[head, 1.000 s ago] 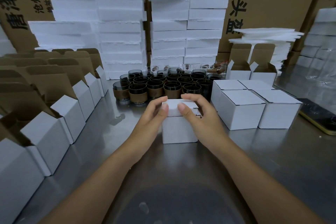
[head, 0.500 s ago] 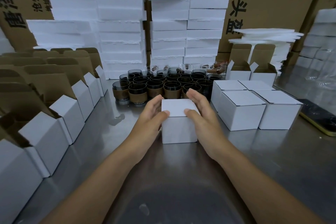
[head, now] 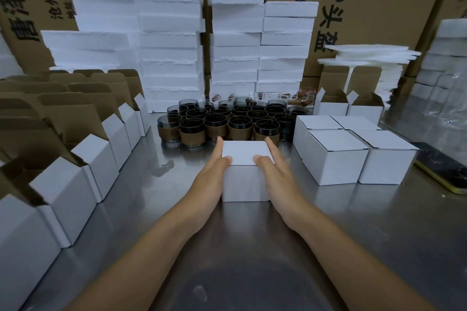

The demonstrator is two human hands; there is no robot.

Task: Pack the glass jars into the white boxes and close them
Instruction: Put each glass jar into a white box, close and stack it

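Clerk: Grip, item one. How is it entered?

Checker: Left hand [head: 214,174] and right hand [head: 276,174]: fingers laid straight along opposite sides of the white box [head: 243,182], thumbs set on the front edge of its lid. Nothing is curled round; the box is pressed flat between the two hands.

Clerk: Location of item?

Checker: Box stood on the steel table [head: 227,260], lid down, just in front of the glass jars [head: 227,121]. Contents cannot be seen.

Clerk: Method for the step, as judged?

Checker: Lid to be seated fully. Thumb pressure should be run along the front edge until the tuck flap is felt home. Side pressure should be held light, so that the walls are not bowed and any glass inside is not squeezed.

Clerk: Surroundings?

Checker: Closed boxes [head: 333,159] grouped at the right, where this one is probably to be set, square against them. Open boxes [head: 75,177] ranked at the left. Foam slabs [head: 169,33] stacked behind. Phone [head: 442,169] near the right edge, to be avoided.
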